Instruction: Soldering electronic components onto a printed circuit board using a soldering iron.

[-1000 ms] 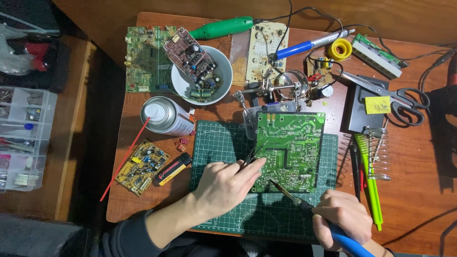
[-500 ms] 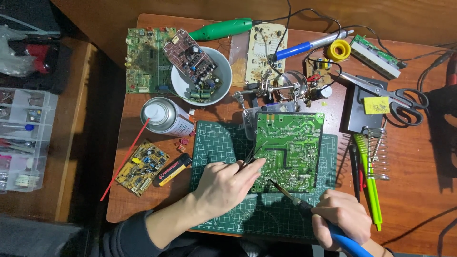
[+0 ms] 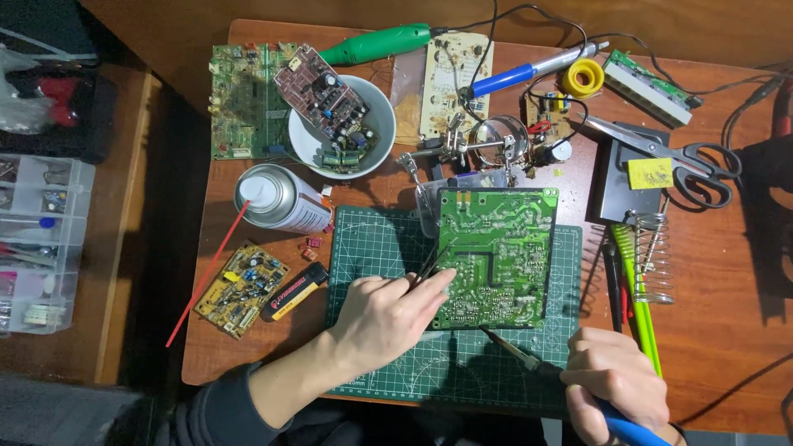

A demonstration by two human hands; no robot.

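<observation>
green board [image 3: 496, 256] lies just beyond both hands, left hand [image 3: 388, 318] pinching tweezers [image 3: 428, 266] at its near-left edge, right hand [image 3: 615, 388] gripping the iron [image 3: 516, 351], tip slanting at its near edge.

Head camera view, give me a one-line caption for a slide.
Left hand steadies a green circuit board on a cutting mat while the right hand brings a blue-handled soldering iron to its edge.

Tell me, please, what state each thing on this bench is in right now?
Left hand: gripping tweezers at the board's edge.
Right hand: holding soldering iron.
Green circuit board: flat, solder side up.
Spray can: lying down.
Scissors: closed.
White bowl: holding boards.
</observation>
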